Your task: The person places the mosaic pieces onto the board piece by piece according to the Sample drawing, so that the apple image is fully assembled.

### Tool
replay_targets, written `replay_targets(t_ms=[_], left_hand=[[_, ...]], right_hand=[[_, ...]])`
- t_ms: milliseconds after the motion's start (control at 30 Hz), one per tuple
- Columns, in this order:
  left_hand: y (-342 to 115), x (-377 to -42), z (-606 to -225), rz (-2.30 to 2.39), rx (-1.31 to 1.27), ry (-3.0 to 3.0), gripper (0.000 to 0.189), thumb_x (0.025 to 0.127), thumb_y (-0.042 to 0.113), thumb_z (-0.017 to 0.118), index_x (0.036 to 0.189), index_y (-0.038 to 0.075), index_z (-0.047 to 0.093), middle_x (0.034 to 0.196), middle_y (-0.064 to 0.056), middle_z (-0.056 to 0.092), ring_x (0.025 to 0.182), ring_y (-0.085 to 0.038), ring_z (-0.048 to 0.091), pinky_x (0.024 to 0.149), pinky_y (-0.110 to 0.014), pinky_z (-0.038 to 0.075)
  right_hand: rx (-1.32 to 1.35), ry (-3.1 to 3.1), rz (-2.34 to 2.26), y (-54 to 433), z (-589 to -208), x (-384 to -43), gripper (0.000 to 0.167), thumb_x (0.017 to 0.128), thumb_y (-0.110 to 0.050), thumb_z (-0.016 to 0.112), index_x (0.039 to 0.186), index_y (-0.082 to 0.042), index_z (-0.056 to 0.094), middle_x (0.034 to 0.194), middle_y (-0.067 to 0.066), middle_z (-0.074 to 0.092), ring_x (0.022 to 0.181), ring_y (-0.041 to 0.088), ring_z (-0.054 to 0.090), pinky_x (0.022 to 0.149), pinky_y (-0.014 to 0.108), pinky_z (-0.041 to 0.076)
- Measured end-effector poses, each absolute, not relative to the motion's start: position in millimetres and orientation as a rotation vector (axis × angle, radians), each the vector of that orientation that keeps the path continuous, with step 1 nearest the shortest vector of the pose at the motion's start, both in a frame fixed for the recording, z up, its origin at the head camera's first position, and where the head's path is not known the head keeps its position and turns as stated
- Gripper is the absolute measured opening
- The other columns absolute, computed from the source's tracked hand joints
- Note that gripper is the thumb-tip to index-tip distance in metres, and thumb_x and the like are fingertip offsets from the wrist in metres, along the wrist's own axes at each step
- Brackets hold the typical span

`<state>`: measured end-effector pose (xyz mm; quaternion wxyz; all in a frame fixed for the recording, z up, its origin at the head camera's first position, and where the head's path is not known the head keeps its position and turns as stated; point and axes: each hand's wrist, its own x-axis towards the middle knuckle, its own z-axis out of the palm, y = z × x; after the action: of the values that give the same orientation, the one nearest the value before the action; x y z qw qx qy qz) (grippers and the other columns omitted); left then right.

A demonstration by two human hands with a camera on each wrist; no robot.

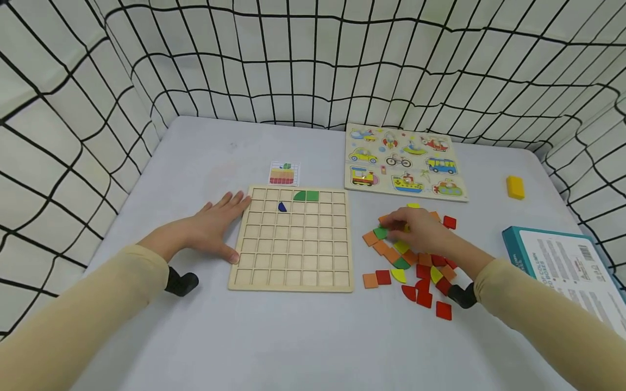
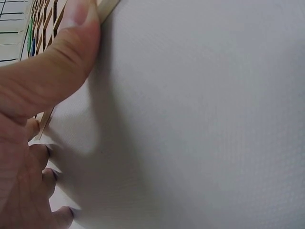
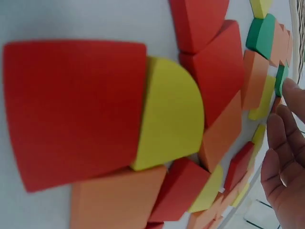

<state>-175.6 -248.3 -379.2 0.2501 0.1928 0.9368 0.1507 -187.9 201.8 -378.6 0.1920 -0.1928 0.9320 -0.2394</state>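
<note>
My left hand rests with spread fingers at the left edge of a wooden grid board, its thumb against the rim. On the board lie a green square tile, a green quarter-round tile and, one row lower, a small dark blue tile. My right hand reaches over the far part of a loose pile of tiles, its fingers loosely bent. A green tile lies right at its thumb tip. Red square tiles and yellow quarter-round tiles lie nearer the wrist.
Behind the board lies a small pattern card. A vehicle picture puzzle lies at the back, a yellow block at the far right. A teal and white box sits beside my right forearm. Black netting surrounds the table.
</note>
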Motion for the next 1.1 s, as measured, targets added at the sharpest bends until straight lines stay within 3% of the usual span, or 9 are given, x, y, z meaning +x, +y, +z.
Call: replay_targets(t_ms=[267, 667, 833, 1100], left_hand=[[-249.7, -175.6, -378.8, 0.394, 0.529, 2.561, 0.137, 0.067, 0.048, 0.093, 0.163, -0.001, 0.008, 0.17, -0.029, 0.001, 0.156, -0.052, -0.002, 0.118, -0.078, 0.006], [-247.0, -177.0, -380.7, 0.393, 0.544, 2.551, 0.139, 0.066, 0.049, 0.093, 0.163, -0.001, 0.007, 0.169, -0.03, 0.002, 0.156, -0.052, -0.002, 0.118, -0.078, 0.007], [-247.3, -176.6, -381.8, 0.395, 0.543, 2.552, 0.139, 0.066, 0.05, 0.093, 0.163, -0.001, 0.007, 0.169, -0.029, 0.002, 0.156, -0.052, -0.001, 0.118, -0.078, 0.007], [-247.1, -177.4, -379.7, 0.397, 0.548, 2.545, 0.139, 0.067, 0.05, 0.092, 0.163, -0.001, 0.007, 0.169, -0.029, 0.002, 0.156, -0.052, -0.002, 0.118, -0.078, 0.007]], right_hand=[[-0.621, 2.503, -0.659, 220.7, -371.0, -170.9, 0.016, 0.092, -0.014, 0.077, 0.108, -0.015, 0.077, 0.103, -0.002, 0.072, 0.098, 0.017, 0.061, 0.077, 0.023, 0.056], [-0.625, 2.633, -0.476, 224.7, -381.7, -146.9, 0.024, 0.088, -0.026, 0.081, 0.108, -0.013, 0.075, 0.098, -0.003, 0.068, 0.09, 0.013, 0.058, 0.07, 0.021, 0.054], [-0.619, 2.667, -0.527, 221.4, -384.4, -142.9, 0.023, 0.088, -0.027, 0.082, 0.104, -0.011, 0.075, 0.087, -0.006, 0.068, 0.082, 0.01, 0.058, 0.067, 0.022, 0.052], [-0.464, 2.633, -0.617, 211.1, -379.8, -133.9, 0.023, 0.087, -0.016, 0.082, 0.103, -0.009, 0.067, 0.093, 0.0, 0.068, 0.084, 0.014, 0.06, 0.072, 0.021, 0.054]])
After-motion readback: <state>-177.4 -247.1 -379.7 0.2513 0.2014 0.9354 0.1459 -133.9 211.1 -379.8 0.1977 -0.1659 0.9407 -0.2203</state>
